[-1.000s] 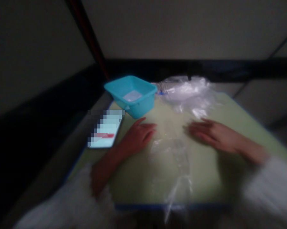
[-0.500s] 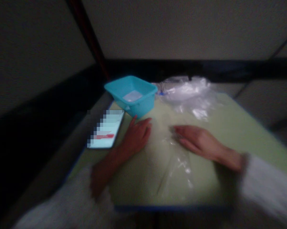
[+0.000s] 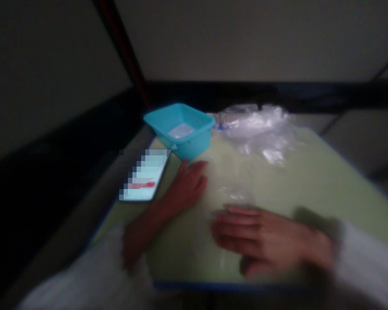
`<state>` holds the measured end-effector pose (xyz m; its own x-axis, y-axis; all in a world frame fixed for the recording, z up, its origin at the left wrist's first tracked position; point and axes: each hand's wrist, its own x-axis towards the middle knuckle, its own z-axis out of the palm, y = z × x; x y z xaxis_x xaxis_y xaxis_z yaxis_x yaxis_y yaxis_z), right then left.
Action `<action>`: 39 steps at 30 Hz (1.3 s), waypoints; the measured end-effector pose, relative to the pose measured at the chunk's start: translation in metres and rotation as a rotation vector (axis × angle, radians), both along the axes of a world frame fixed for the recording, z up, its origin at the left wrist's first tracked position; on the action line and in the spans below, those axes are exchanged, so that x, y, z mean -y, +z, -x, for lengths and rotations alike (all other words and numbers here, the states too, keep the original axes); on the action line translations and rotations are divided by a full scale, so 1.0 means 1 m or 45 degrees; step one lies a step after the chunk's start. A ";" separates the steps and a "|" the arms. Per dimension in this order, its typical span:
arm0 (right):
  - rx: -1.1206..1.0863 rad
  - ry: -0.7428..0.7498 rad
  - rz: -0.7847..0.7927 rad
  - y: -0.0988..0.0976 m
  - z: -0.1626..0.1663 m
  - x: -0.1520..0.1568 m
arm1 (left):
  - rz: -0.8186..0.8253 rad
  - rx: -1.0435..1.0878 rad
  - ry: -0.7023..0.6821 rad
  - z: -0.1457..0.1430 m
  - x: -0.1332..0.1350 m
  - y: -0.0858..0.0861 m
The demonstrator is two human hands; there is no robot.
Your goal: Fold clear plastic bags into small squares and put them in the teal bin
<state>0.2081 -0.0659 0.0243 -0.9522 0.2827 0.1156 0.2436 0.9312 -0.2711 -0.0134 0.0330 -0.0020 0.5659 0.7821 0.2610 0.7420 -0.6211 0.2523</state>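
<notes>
My left hand (image 3: 186,186) lies flat on the pale green table (image 3: 326,181), fingers stretched out, just in front of a turquoise plastic tub (image 3: 181,129) and at the left edge of a clear plastic bag (image 3: 232,189). My right hand (image 3: 261,239) rests palm down with fingers extended on the near part of that flat bag, close to the table's front edge. Both wrists wear white sleeves. The picture is dim and blurred.
A phone (image 3: 145,174) with a lit screen lies left of my left hand at the table's left edge. A crumpled heap of clear plastic bags (image 3: 261,127) sits at the back of the table, right of the tub. Dark walls surround the table.
My right hand has slid from the middle of the table back toward me across the flat bag. My left hand has stayed in place beside the tub.
</notes>
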 end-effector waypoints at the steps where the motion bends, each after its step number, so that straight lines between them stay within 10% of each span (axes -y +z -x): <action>1: -0.016 0.003 0.017 0.002 -0.001 0.001 | 0.000 0.004 -0.018 0.000 0.000 0.000; 11: -0.182 -0.054 0.240 0.013 -0.009 0.004 | 0.022 0.058 -0.205 0.003 0.003 -0.003; 20: -0.593 -0.470 0.515 0.013 -0.045 -0.022 | 0.127 -0.093 -1.016 -0.026 -0.005 0.012; 39: -0.328 -0.311 1.194 0.015 -0.035 -0.029 | 0.241 -0.069 -1.127 -0.027 -0.007 0.004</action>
